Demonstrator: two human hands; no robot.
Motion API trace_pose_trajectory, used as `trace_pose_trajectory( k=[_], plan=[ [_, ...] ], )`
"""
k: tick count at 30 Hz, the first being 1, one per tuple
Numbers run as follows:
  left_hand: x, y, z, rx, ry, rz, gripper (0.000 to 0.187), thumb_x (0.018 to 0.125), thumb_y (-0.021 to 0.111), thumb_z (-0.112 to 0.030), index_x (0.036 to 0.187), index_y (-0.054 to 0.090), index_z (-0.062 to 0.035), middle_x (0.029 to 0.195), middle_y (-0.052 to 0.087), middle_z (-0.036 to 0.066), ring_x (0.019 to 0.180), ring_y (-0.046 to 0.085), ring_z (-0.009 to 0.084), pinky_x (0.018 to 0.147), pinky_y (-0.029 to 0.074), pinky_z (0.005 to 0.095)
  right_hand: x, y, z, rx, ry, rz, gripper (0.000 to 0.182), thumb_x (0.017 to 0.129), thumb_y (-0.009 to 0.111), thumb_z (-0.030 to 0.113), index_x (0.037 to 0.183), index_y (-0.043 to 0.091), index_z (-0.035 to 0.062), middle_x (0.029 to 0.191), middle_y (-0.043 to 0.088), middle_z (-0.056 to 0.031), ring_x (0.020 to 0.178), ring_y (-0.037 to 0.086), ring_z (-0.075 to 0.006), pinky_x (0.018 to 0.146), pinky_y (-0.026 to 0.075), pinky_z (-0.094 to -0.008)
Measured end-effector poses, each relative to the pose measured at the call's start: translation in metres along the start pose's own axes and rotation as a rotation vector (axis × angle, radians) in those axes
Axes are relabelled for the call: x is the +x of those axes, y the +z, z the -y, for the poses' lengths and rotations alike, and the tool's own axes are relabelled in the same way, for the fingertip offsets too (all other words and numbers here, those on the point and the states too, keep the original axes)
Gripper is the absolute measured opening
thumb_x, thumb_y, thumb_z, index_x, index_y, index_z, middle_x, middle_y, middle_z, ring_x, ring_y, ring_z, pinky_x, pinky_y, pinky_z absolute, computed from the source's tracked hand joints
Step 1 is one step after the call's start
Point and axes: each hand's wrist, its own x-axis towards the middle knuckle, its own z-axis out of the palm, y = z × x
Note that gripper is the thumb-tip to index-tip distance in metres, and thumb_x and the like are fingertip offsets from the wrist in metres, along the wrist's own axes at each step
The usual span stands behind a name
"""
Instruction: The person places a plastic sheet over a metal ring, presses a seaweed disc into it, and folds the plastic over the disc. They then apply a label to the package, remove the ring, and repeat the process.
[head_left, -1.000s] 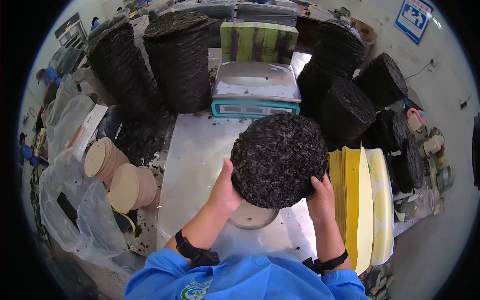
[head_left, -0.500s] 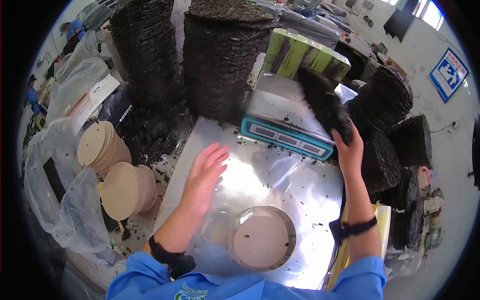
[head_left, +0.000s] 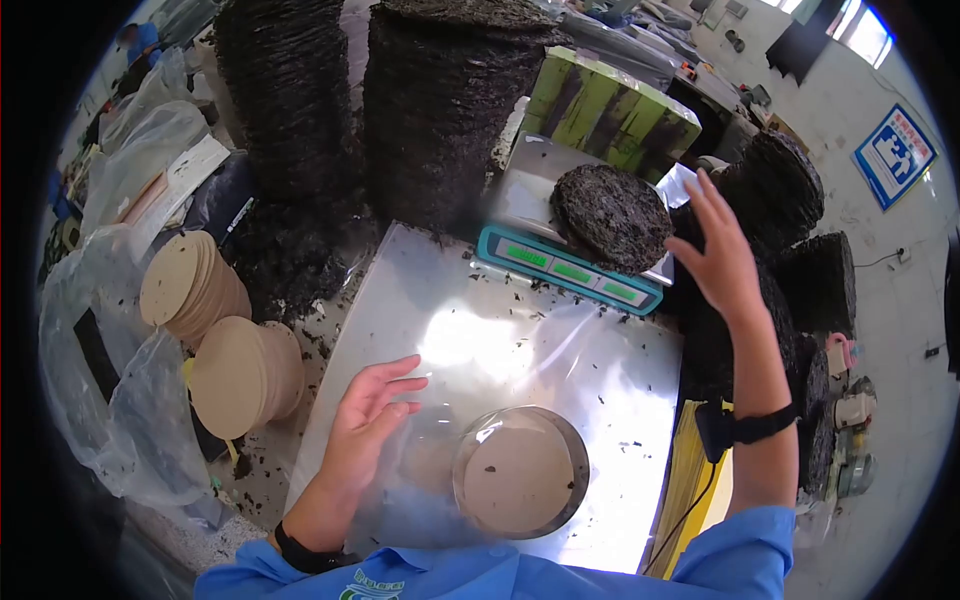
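A round dark dried-seaweed disc (head_left: 611,213) is lying on the teal-fronted steel scale (head_left: 570,272); beside the disc, the right hand (head_left: 722,262) is hovering with fingers spread, while the left hand (head_left: 367,424), loosely open, is resting near the scale on a clear plastic bag (head_left: 520,370).

Seaweed disc (head_left: 610,213) on scale (head_left: 570,270); right hand (head_left: 722,262) just beside (empty).

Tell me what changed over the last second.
The dark seaweed stack went from both hands, above the round metal mould, to the scale. The right hand has let go; the left hand dropped to the steel table. Mould and cardboard discs stayed.
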Motion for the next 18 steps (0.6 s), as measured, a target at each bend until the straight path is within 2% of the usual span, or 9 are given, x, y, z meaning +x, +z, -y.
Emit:
trace_pose_trajectory(
  k=[2,5,7,14,18],
  plan=[
    [-0.001,0.006,-0.003,0.011,-0.011,0.028,0.04,0.093,0.057,-0.01,0.131,0.048,-0.0021,0.143,0.048,0.014,0.124,0.053,0.0245,0.099,0.045,0.0382,0.004,-0.022,0.007,0.034,-0.018,-0.09,0.07,0.082,0.075,0.02,0.144,0.045,0.0164,0.154,0.039,-0.0055,0.136,0.043,-0.0298,0.109,0.04,-0.0409],
    [-0.004,0.009,-0.005,0.001,-0.02,0.075,0.038,0.093,0.057,-0.01,0.129,0.05,-0.0019,0.142,0.049,0.014,0.122,0.054,0.0236,0.098,0.046,0.037,0.006,-0.031,0.018,0.076,0.034,-0.127,0.067,0.083,0.074,0.021,0.144,0.045,0.0172,0.154,0.039,-0.0051,0.135,0.044,-0.0297,0.109,0.041,-0.0408],
    [-0.006,0.007,-0.005,-0.002,-0.011,0.069,0.036,0.094,0.057,-0.01,0.128,0.051,-0.0019,0.14,0.05,0.014,0.121,0.055,0.023,0.097,0.047,0.0361,0.004,-0.02,0.018,0.109,-0.029,-0.179,0.066,0.084,0.073,0.022,0.144,0.045,0.018,0.153,0.039,-0.005,0.134,0.046,-0.0304,0.108,0.042,-0.0407],
    [-0.008,-0.003,0.0,0.04,-0.036,-0.005,0.031,0.094,0.057,-0.01,0.124,0.054,-0.0017,0.137,0.052,0.013,0.117,0.058,0.0216,0.095,0.047,0.0349,0.0,0.047,0.016,0.133,0.054,-0.03,0.067,0.084,0.074,0.022,0.143,0.045,0.0127,0.153,0.038,-0.0092,0.133,0.046,-0.0322,0.107,0.042,-0.041],
    [0.002,-0.001,-0.005,0.067,-0.055,0.036,0.031,0.092,0.057,-0.009,0.122,0.056,-0.0018,0.133,0.056,0.012,0.115,0.059,0.0214,0.093,0.048,0.0348,-0.001,0.11,-0.009,0.17,0.04,0.126,0.074,0.08,0.077,0.029,0.144,0.044,0.012,0.153,0.036,-0.0151,0.138,0.039,-0.0344,0.112,0.037,-0.0423]
  ],
)
